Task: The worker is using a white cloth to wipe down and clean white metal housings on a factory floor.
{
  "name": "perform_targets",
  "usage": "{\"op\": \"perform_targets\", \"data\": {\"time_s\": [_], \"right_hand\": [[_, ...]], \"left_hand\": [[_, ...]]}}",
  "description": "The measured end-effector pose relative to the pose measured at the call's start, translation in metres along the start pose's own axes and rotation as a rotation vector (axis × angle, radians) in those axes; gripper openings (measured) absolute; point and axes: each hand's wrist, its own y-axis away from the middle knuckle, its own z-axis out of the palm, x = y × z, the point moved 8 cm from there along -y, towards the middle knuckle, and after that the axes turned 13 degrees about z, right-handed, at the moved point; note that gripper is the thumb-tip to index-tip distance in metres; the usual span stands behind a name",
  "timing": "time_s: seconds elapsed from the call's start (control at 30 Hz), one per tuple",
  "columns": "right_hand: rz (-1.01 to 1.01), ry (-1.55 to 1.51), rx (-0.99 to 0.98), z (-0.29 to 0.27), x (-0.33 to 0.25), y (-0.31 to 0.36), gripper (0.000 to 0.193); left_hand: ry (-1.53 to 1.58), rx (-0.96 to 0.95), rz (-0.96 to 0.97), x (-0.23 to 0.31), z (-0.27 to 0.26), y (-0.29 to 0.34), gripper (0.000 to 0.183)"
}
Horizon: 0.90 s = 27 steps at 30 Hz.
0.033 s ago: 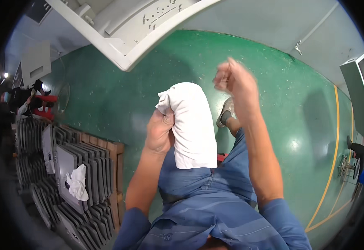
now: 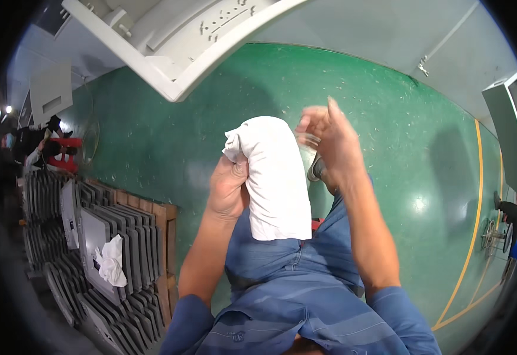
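Note:
A white cloth drapes from my left hand and hangs toward my lap in a long fold. The fingers of my left hand are closed around its left side, with the thumb pressing on the bunched upper corner. Just right of the cloth, my right hand is raised with nothing in it. Its fingers are apart and slightly curled, partly blurred by motion, and they come close to the cloth's right edge without clearly touching it.
A white housing with a raised rim juts in at the upper left. Stacked grey panels stand by a wooden pallet at left, a crumpled white cloth on them. Yellow lines mark the green floor at right. Other people are at both far edges.
My right hand has come slightly down and left, nearer the cloth, and its fingers have spread. The left hand and the cloth have hardly moved.

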Motion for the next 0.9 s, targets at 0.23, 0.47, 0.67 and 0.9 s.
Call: {"op": "perform_targets", "data": {"time_s": [0.23, 0.47, 0.67, 0.9], "right_hand": [[0.175, -0.623, -0.536, 0.001, 0.066, 0.049, 0.080], [0.148, -0.384, -0.524, -0.024, 0.052, 0.044, 0.066], [0.175, -0.451, -0.295, -0.092, 0.080, 0.017, 0.044], [0.277, -0.276, 0.020, -0.178, 0.134, -0.027, 0.036]], "left_hand": [[-0.349, -0.071, -0.082, -0.049, 0.024, -0.021, 0.041], [-0.937, -0.046, -0.137, -0.072, 0.036, -0.042, 0.033], [-1.537, -0.398, 0.043, -0.059, 0.060, -0.107, 0.051], [-1.878, -0.507, 0.704, -0.019, 0.176, -0.253, 0.040]]}}
